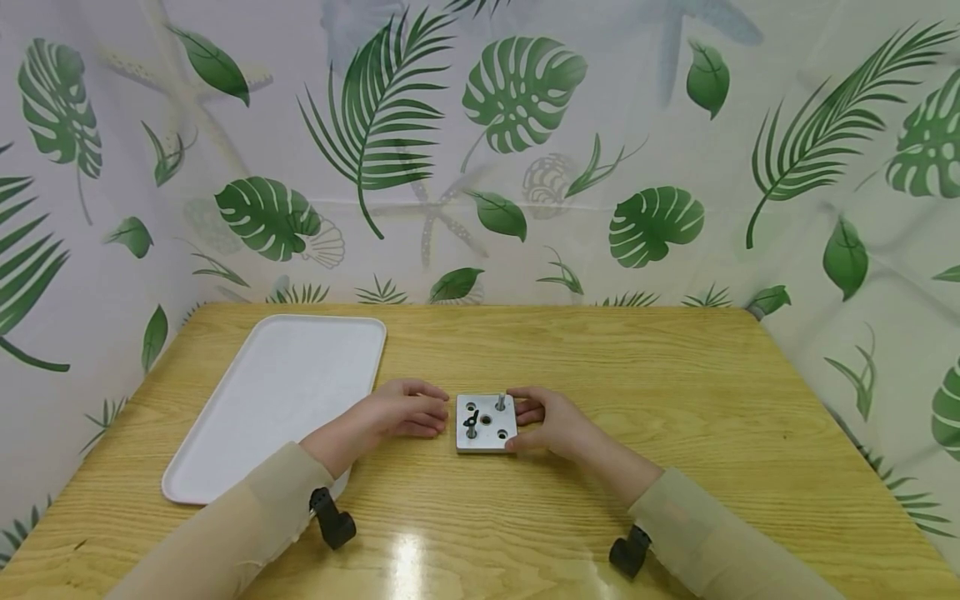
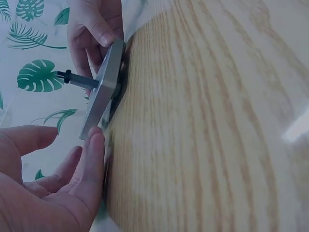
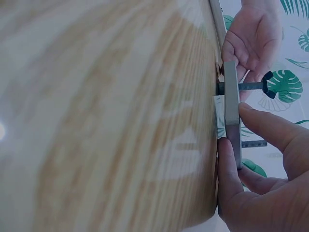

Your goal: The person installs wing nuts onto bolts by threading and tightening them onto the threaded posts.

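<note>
A square silver metal plate (image 1: 487,438) with several holes lies flat in front of me, its thickness visible in the left wrist view. Two threaded bolts stand up from it. A black wing nut (image 3: 269,85) sits on the end of one bolt (image 3: 251,86); the other bolt (image 3: 254,144) is bare at its tip. My right hand (image 1: 553,423) grips the plate's right edge, thumb at the near corner and fingers at the far one. Just left of the plate, my left hand (image 1: 408,408) holds nothing, its fingers extended towards the edge with a small gap in the head view.
A white tray (image 1: 300,367) lies on the wooden table (image 1: 637,358) at the left, partly behind my left forearm. A leaf-patterned cloth (image 1: 420,233) hangs behind the table and along both sides. Each sleeve carries a small black camera (image 1: 333,518).
</note>
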`<action>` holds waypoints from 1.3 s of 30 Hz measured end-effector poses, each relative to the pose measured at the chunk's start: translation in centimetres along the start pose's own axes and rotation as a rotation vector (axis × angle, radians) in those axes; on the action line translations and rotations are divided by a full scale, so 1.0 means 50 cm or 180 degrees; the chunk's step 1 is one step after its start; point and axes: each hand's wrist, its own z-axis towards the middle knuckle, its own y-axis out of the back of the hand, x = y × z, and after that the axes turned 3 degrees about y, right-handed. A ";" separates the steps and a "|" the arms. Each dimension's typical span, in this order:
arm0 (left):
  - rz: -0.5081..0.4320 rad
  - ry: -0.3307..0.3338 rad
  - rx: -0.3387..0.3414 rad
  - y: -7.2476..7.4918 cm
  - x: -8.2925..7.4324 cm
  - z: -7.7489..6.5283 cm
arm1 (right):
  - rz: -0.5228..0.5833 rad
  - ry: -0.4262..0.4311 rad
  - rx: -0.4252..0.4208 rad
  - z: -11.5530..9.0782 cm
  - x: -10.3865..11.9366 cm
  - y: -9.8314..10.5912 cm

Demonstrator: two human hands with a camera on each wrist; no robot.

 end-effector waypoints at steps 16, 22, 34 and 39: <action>0.0254 -0.0068 -0.0137 -0.022 0.003 0.007 | -0.0034 0.0047 0.0018 0.002 -0.004 -0.002; 0.0512 -0.0146 -0.0240 -0.027 0.007 0.003 | -0.0031 0.0069 0.0032 0.002 -0.003 0.000; 0.0649 -0.0259 -0.0310 -0.045 0.007 -0.005 | -0.0067 0.0051 0.0016 0.001 0.002 -0.002; 0.0651 -0.0240 -0.0342 -0.057 0.006 -0.008 | -0.0095 0.0047 0.0015 0.001 0.003 -0.003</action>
